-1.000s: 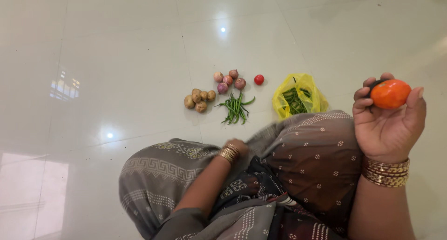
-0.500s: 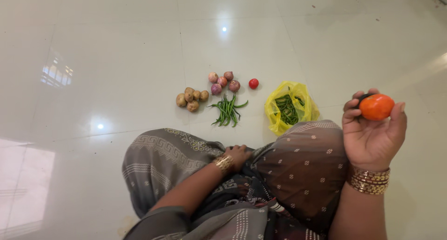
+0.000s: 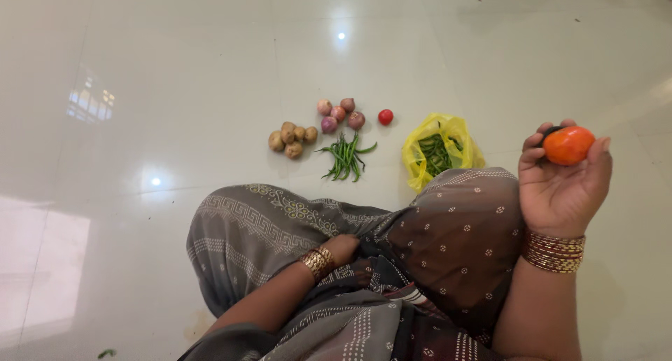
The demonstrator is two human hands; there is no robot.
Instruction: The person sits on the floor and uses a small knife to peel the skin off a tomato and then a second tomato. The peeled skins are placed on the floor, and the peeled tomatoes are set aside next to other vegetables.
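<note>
right hand [image 3: 563,189] up with its grip wrapped round an orange tomato [image 3: 568,145], left hand [image 3: 341,249] tucked in the lap fabric, can't tell its grip, potatoes [image 3: 291,139], onions [image 3: 339,114], green chillies [image 3: 344,156] on the floor [image 3: 175,88]

Left hand [image 3: 342,248]: fingers buried in grey cloth [image 3: 280,221] folds, grip indeterminate. Dark object behind the orange fruit [image 3: 568,145], at its 10 o'clock, mostly hidden. Yellow bag [image 3: 439,152] lower edge covered by the knee.

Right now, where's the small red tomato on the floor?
Head view, upper centre: the small red tomato lies on the floor, just right of the onions and left of the yellow bag.
</note>
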